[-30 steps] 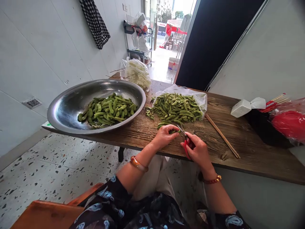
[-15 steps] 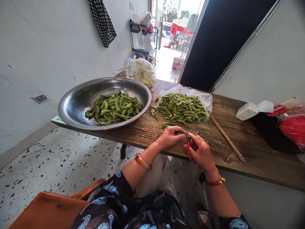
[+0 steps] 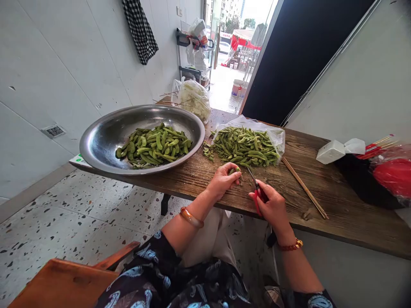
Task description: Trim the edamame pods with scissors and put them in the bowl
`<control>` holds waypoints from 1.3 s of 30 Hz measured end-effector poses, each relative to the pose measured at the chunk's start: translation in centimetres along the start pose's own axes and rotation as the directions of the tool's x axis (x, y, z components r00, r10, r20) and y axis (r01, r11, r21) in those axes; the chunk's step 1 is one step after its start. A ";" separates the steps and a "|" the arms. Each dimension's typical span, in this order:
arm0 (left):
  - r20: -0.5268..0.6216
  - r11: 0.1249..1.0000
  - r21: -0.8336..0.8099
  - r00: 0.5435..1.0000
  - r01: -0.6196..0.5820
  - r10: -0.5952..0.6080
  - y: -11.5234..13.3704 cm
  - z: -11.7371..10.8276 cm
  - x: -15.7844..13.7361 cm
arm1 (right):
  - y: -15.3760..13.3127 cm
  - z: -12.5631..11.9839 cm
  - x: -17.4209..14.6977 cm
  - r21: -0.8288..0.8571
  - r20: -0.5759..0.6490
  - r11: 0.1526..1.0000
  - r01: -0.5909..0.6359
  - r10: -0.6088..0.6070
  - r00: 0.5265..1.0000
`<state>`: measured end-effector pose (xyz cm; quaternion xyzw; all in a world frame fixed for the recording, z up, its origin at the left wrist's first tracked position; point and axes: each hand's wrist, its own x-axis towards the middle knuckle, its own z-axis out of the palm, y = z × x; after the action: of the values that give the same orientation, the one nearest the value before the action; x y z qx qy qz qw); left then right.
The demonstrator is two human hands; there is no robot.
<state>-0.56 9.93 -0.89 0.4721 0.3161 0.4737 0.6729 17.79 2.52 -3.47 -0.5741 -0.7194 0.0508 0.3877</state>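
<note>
My left hand (image 3: 224, 180) is closed around an edamame pod (image 3: 234, 170), its green end showing between thumb and fingers. In my right hand (image 3: 271, 201) are scissors with red handles (image 3: 257, 202), the blades pointing up and away from me. A gap separates the blades from the pod. Just beyond both hands, a pile of edamame pods (image 3: 245, 145) lies on a clear plastic bag (image 3: 275, 135). To the left, a wide steel basin (image 3: 99, 136) holds more green pods (image 3: 157, 145).
Wooden sticks (image 3: 305, 188) lie on the wooden table (image 3: 346, 214) at right, near a white tissue pack (image 3: 332, 152) and a red plastic-wrapped bundle (image 3: 392, 173). A stuffed plastic bag (image 3: 194, 100) stands at the far end. An orange-brown chair (image 3: 64, 282) is at lower left.
My hands have moved apart. The left one has drawn slightly left with the pod, and the scissors in my right hand have come away from it.
</note>
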 end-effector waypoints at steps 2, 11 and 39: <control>0.042 0.987 -0.140 0.996 0.081 -0.076 0.1 -0.2 0.0 | -0.1 0.0 0.1 -0.012 0.022 1.000 0.004 -0.004 1.000; 0.116 0.942 -0.271 0.979 0.196 -0.170 0.2 -0.3 -0.1 | -0.4 0.0 0.2 -0.019 0.092 0.999 0.028 -0.026 0.995; -0.089 0.868 -0.485 0.981 0.108 -0.172 1.9 -1.6 0.5 | 0.6 0.2 -0.2 0.018 -0.045 1.000 -0.018 0.019 0.999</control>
<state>-2.42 11.19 0.29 0.2359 0.2659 0.5162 0.7793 18.10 2.63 -4.04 -0.5783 -0.7045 0.0479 0.4085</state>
